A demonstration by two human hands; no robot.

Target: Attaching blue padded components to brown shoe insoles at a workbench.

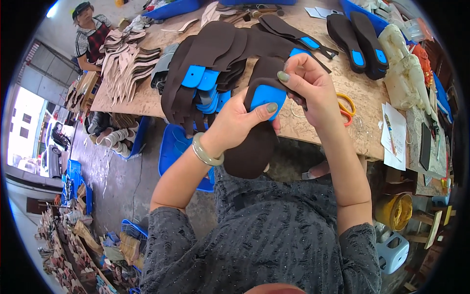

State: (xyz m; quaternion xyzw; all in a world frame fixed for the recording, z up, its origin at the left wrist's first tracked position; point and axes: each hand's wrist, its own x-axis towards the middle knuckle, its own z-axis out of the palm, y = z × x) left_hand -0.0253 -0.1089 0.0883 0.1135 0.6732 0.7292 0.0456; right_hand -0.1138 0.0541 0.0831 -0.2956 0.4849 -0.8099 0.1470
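Above the tabletop point(147, 100) edge, the left hand point(235, 122) pinches a dark brown insole point(252, 152) with its thumb on the blue heel pad point(267, 95), while the right hand point(308, 83) pinches its top edge, and a heap of padded insoles point(205, 73) already lies finished behind, judging by the pads.

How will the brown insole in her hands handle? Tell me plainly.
Probably light and flexible: the brown insole looks thin, pinched between the left hand and right hand. Its blue heel pad likely stiffens that end.
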